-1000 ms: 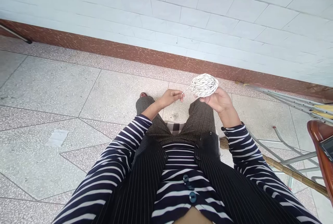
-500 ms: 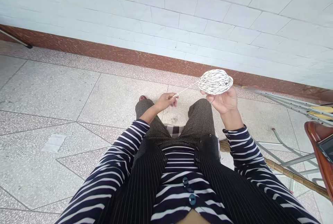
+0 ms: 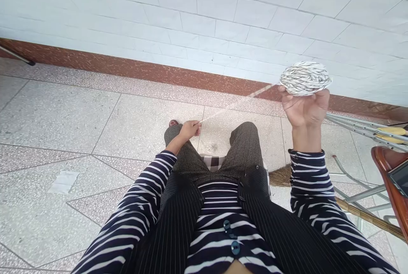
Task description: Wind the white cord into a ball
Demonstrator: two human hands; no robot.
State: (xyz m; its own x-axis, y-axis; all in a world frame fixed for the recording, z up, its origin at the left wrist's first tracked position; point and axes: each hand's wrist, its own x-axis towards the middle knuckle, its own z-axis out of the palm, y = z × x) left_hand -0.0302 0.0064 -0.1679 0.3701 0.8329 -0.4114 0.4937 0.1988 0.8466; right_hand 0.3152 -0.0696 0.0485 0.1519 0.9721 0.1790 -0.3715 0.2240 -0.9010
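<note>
My right hand point(image 3: 304, 110) is raised on the right, its fingers round the underside of a ball of white cord point(image 3: 306, 78) flecked with dark strands. From the ball a single length of cord point(image 3: 237, 103) slants down to the left, partly blurred. Its other end runs into my left hand point(image 3: 190, 129), whose fingers are pinched on it above my left knee. The stretch of cord between my hands looks straight. What lies inside the left fist is hidden.
A tiled wall point(image 3: 191, 19) with a red-brown skirting point(image 3: 159, 68) runs across the front. At right are metal crutches point(image 3: 357, 127), a brown chair point(image 3: 390, 189) with a dark device point(image 3: 401, 178) on it, and a straw broom point(image 3: 280, 176). White paper point(image 3: 63, 182) lies on the floor at left.
My right hand has carried the ball up and to the right. My left hand has shifted slightly left and down, and the cord between them is longer.
</note>
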